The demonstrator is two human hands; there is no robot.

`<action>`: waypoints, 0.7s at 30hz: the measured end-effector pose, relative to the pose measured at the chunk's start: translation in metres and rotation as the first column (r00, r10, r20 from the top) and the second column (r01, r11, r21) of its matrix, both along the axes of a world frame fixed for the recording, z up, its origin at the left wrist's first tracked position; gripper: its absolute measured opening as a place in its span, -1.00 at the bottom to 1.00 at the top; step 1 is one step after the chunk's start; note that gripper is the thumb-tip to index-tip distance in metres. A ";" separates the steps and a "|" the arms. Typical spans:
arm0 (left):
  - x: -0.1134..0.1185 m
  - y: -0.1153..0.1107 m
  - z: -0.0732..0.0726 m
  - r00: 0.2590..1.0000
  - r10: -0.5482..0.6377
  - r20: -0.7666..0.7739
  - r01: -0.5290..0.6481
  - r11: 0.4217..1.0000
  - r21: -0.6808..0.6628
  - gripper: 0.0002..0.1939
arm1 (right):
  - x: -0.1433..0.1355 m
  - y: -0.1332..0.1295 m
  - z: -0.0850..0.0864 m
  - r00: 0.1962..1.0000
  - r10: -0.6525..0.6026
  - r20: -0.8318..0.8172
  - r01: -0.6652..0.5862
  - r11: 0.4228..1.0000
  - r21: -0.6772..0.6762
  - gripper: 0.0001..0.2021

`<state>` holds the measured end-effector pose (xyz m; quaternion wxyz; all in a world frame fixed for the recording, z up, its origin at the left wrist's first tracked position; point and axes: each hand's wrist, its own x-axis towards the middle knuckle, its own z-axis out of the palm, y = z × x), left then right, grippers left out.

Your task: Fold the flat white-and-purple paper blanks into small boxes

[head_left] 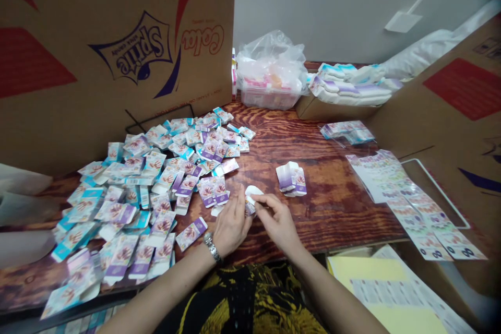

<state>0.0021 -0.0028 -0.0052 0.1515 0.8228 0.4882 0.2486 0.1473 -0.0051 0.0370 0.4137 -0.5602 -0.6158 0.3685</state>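
Observation:
At the front middle of the table, both hands meet over one small paper carton with a rounded white flap standing up. My left hand, with a metal watch on the wrist, lies closed along its left side. The fingers of my right hand are pinched at its right edge by the flap; the fingertips partly cover it. Just beyond sits a short stack of flat, unfolded purple-and-white cartons. On the left spreads a large heap of folded small cartons, blue or purple at the ends, with hand pictures.
A big cardboard box walls off the back left; another box stands right. Printed sheets lean there. A bagged plastic tub and a box of flat cartons stand behind. Yellow paper lies below the table edge.

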 end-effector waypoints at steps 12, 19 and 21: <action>-0.001 -0.002 -0.005 0.999 0.048 -0.024 -0.043 0.983 0.176 -0.31 | -0.002 0.002 0.002 0.996 -0.042 0.082 0.038 0.998 0.054 -0.80; 0.000 0.000 -0.001 0.987 0.098 -0.130 -0.075 0.982 0.175 -0.30 | -0.007 -0.007 0.002 0.989 -0.029 0.145 0.010 0.992 0.126 -0.72; 0.000 0.001 0.000 0.985 0.103 -0.138 -0.079 0.983 0.166 -0.29 | -0.010 -0.011 -0.002 0.993 -0.060 0.097 0.050 0.994 0.101 -0.70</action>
